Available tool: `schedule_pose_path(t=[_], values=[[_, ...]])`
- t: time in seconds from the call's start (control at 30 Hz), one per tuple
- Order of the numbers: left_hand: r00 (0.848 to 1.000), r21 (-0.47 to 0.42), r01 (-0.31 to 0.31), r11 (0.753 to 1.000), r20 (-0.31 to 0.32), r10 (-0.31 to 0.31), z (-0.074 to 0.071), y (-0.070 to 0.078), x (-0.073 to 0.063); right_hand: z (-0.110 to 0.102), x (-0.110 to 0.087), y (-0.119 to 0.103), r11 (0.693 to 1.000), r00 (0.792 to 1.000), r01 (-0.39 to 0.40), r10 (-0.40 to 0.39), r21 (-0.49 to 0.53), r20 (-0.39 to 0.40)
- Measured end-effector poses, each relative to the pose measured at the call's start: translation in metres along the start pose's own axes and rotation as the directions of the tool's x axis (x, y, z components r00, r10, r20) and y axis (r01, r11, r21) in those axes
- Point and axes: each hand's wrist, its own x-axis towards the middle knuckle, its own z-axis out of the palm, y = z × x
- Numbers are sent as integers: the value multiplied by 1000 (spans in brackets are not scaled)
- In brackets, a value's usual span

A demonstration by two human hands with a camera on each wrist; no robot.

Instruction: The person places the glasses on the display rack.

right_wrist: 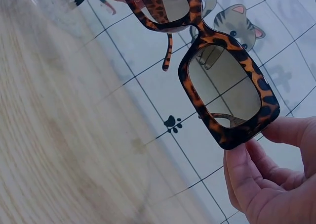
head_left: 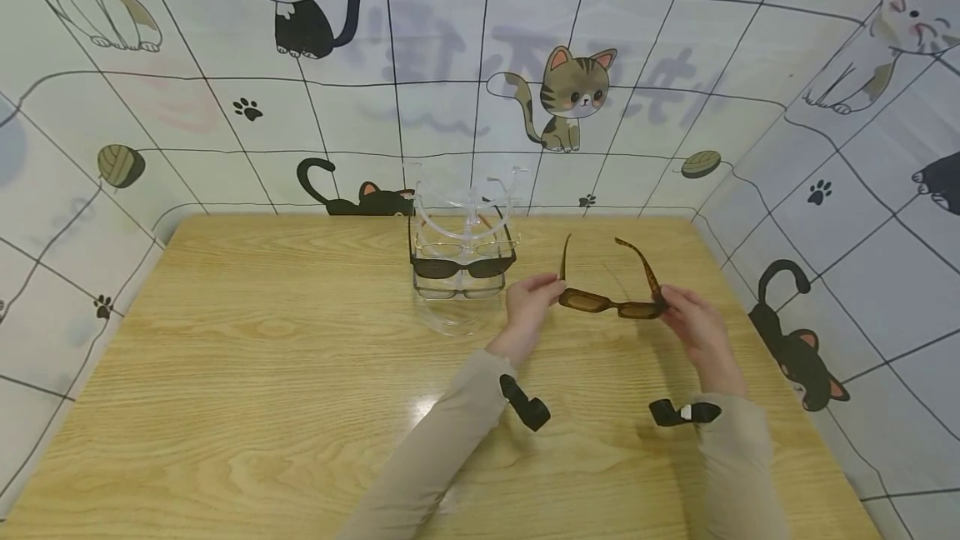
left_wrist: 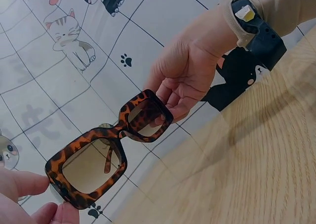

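Tortoiseshell sunglasses (head_left: 617,308) with tinted rectangular lenses are held up over the right part of the table, temples unfolded and pointing toward the back wall. My left hand (head_left: 529,311) pinches the frame's left corner, and my right hand (head_left: 697,327) pinches the right corner by the hinge. In the left wrist view the mottled orange and black frame (left_wrist: 89,135) spans both hands, with the right hand (left_wrist: 185,75) at its far end. The right wrist view shows right thumb and fingers (right_wrist: 242,174) gripping the lower corner.
Left of the hands stands a clear display stand (head_left: 450,327) bearing several glasses, among them black sunglasses (head_left: 465,267) and thin-rimmed glasses (head_left: 459,293) below. The wooden table (head_left: 262,373) meets a cat-patterned wall covering (head_left: 442,115) at the back and sides.
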Motion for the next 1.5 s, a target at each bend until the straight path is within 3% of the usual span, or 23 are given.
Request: schedule_pose_path(t=[0.57, 0.8, 1.1, 1.5], values=[[995, -52, -87, 995, 40, 89, 7, 35, -21, 8, -22, -21, 983, 985, 141, -151, 114, 81], [996, -43, -66, 997, 59, 68, 8, 55, -34, 15, -35, -34, 980, 982, 166, -175, 111, 72], [993, -27, -84, 996, 80, 86, 1, 81, -52, 30, -50, -50, 966, 965, 229, -241, 117, 102], [982, -15, -159, 987, 98, 160, -12, 115, -70, 52, -61, -67, 953, 942, 270, -291, 134, 170]])
